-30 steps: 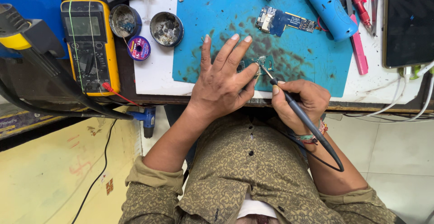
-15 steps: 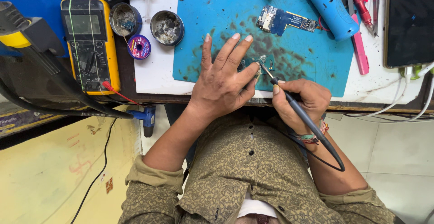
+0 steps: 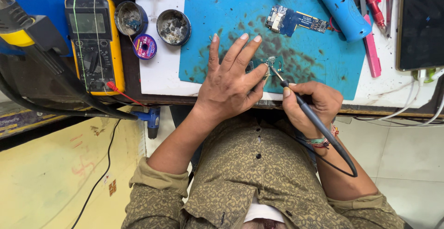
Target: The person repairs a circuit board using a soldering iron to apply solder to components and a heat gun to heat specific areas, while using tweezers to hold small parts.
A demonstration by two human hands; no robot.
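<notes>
Head view: left hand (image 3: 230, 83) spread flat, pinning small circuit board (image 3: 264, 64) to blue mat (image 3: 231, 11); right hand (image 3: 311, 105) clenched on soldering iron (image 3: 309, 113), tip at board — soldering under way, unfinished.

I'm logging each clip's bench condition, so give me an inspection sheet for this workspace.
Surface: blue work mat on a white bench top, stained dark around the work spot.
Job's things: small circuit board under the left fingers; soldering iron with its tip at the board.
Clutter: yellow multimeter, two round tins, solder reel, second circuit board, blue cylindrical tool, pink tool, phone.
Grips: left hand flat, pressing the board; right hand closed on the iron like a pen.
Cables: iron's black cord; red probe lead; white cables at the right edge.
Surroundings: yellow floor left, pale tiles right.
</notes>
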